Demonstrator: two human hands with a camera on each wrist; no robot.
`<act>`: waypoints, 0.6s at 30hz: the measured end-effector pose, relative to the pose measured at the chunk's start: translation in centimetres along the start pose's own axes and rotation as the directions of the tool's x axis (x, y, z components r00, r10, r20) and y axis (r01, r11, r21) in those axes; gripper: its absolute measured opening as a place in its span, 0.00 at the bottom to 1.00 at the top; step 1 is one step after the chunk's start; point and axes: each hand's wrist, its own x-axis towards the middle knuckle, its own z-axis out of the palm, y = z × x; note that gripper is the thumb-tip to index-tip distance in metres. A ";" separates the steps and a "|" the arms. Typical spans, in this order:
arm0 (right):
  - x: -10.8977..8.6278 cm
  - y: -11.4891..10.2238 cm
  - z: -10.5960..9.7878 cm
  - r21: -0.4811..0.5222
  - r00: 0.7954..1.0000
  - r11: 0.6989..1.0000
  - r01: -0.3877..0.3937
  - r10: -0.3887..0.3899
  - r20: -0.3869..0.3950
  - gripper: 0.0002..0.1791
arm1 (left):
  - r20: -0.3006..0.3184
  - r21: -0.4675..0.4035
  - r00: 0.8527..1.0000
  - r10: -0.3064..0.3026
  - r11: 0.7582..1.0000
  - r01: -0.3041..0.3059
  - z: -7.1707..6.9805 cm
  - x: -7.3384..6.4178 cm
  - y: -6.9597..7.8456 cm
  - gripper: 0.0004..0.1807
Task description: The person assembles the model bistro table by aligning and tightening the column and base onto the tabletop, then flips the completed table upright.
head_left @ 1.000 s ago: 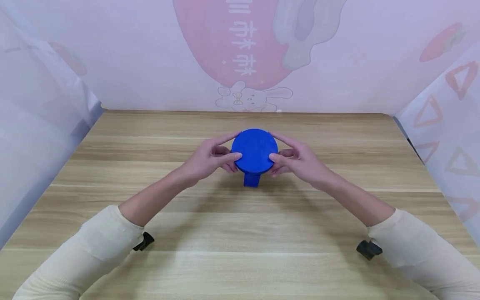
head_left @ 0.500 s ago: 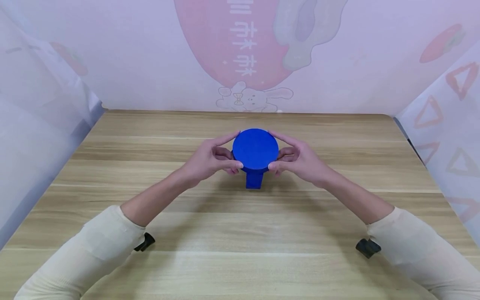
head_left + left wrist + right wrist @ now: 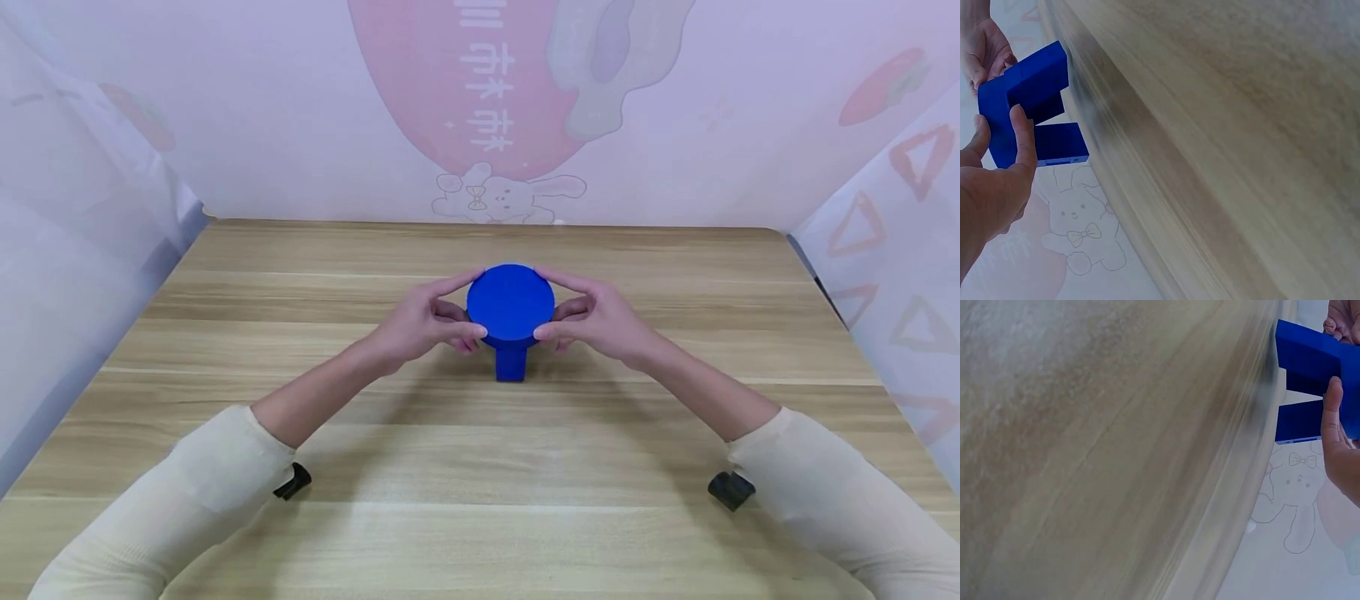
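A small blue toy stool with a round flat top stands upright at the middle of the table, between both hands. One blocky front leg shows below the top in the head view; the left wrist view reveals more legs underneath. My left hand grips the left side of the round top, thumb at the near rim and index finger at the far rim. On the opposite side my right hand grips it the same way. In the right wrist view, the legs reach close to the tabletop.
The wood-grain table runs back to a pale printed backdrop with a rabbit drawing. White sheets border the left and right sides. Small black devices hang at both sleeve cuffs.
Both thumbs have slid from the stool's top face to its near rim. The stool has turned slightly, its front leg shifting right and nearer, and its top sits a little lower in view.
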 end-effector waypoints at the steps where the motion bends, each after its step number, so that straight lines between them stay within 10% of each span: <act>1: 0.1 0.0 0.0 0.001 1.000 1.000 -0.005 0.005 -0.001 0.45 | 0.005 0.000 1.000 -0.007 1.000 0.007 0.0 0.1 0.0 0.44; 18: 0.4 0.9 -0.4 -0.020 0.999 1.000 -0.009 0.010 0.053 0.44 | 0.065 0.052 0.996 -0.063 0.997 0.059 -0.5 0.6 -0.2 0.43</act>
